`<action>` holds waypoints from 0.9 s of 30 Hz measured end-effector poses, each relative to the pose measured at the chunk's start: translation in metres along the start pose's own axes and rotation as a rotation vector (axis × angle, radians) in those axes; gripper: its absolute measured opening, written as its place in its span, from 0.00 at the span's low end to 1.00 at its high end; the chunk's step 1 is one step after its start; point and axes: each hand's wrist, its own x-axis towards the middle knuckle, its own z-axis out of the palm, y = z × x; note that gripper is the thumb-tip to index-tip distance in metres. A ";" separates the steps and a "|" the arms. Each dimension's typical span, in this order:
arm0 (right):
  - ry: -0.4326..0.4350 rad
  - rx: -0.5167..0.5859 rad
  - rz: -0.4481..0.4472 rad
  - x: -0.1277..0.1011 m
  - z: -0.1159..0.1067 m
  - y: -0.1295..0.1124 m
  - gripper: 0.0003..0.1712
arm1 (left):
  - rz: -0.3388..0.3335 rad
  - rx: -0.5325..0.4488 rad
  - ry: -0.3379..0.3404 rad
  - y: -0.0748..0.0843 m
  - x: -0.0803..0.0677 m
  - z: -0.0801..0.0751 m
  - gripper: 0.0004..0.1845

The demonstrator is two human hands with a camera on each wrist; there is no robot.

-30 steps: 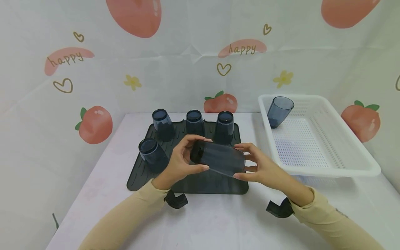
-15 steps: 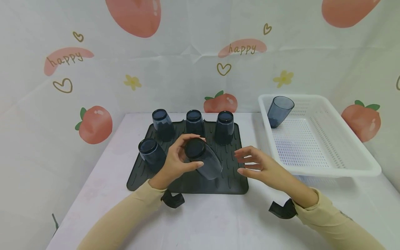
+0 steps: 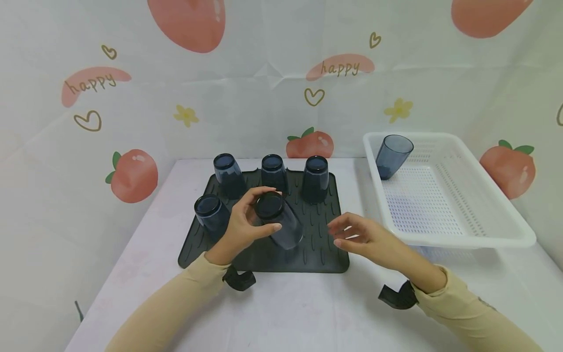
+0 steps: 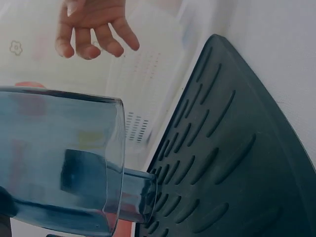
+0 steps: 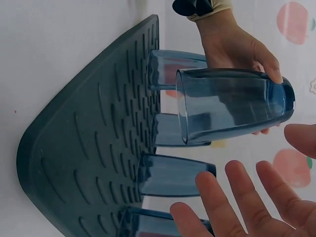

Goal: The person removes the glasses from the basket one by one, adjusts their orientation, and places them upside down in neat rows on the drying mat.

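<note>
Tumbler (image 3: 279, 221), upside down and tilted, sits pinched at its base in the left hand (image 3: 243, 226) above the drying mat (image 3: 323, 254); level it before lowering. Right hand (image 3: 365, 237) hovers loose-fingered at three o'clock, holding nothing.

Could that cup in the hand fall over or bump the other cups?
Maybe. The left hand grips the held cup alone and tilted, its rim not yet flat on the drying mat, so it could tip. The front-left cup stands close by and might get knocked. The right hand is off it.
</note>
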 end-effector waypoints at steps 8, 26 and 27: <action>-0.028 -0.019 0.000 0.000 0.002 0.003 0.17 | -0.026 0.065 0.042 -0.003 -0.003 -0.005 0.39; -0.179 -0.049 0.084 -0.004 0.012 0.014 0.17 | -0.128 0.206 0.116 -0.005 -0.007 -0.011 0.35; -0.191 -0.058 0.089 -0.005 0.012 0.014 0.17 | -0.135 0.208 0.119 -0.005 -0.007 -0.012 0.35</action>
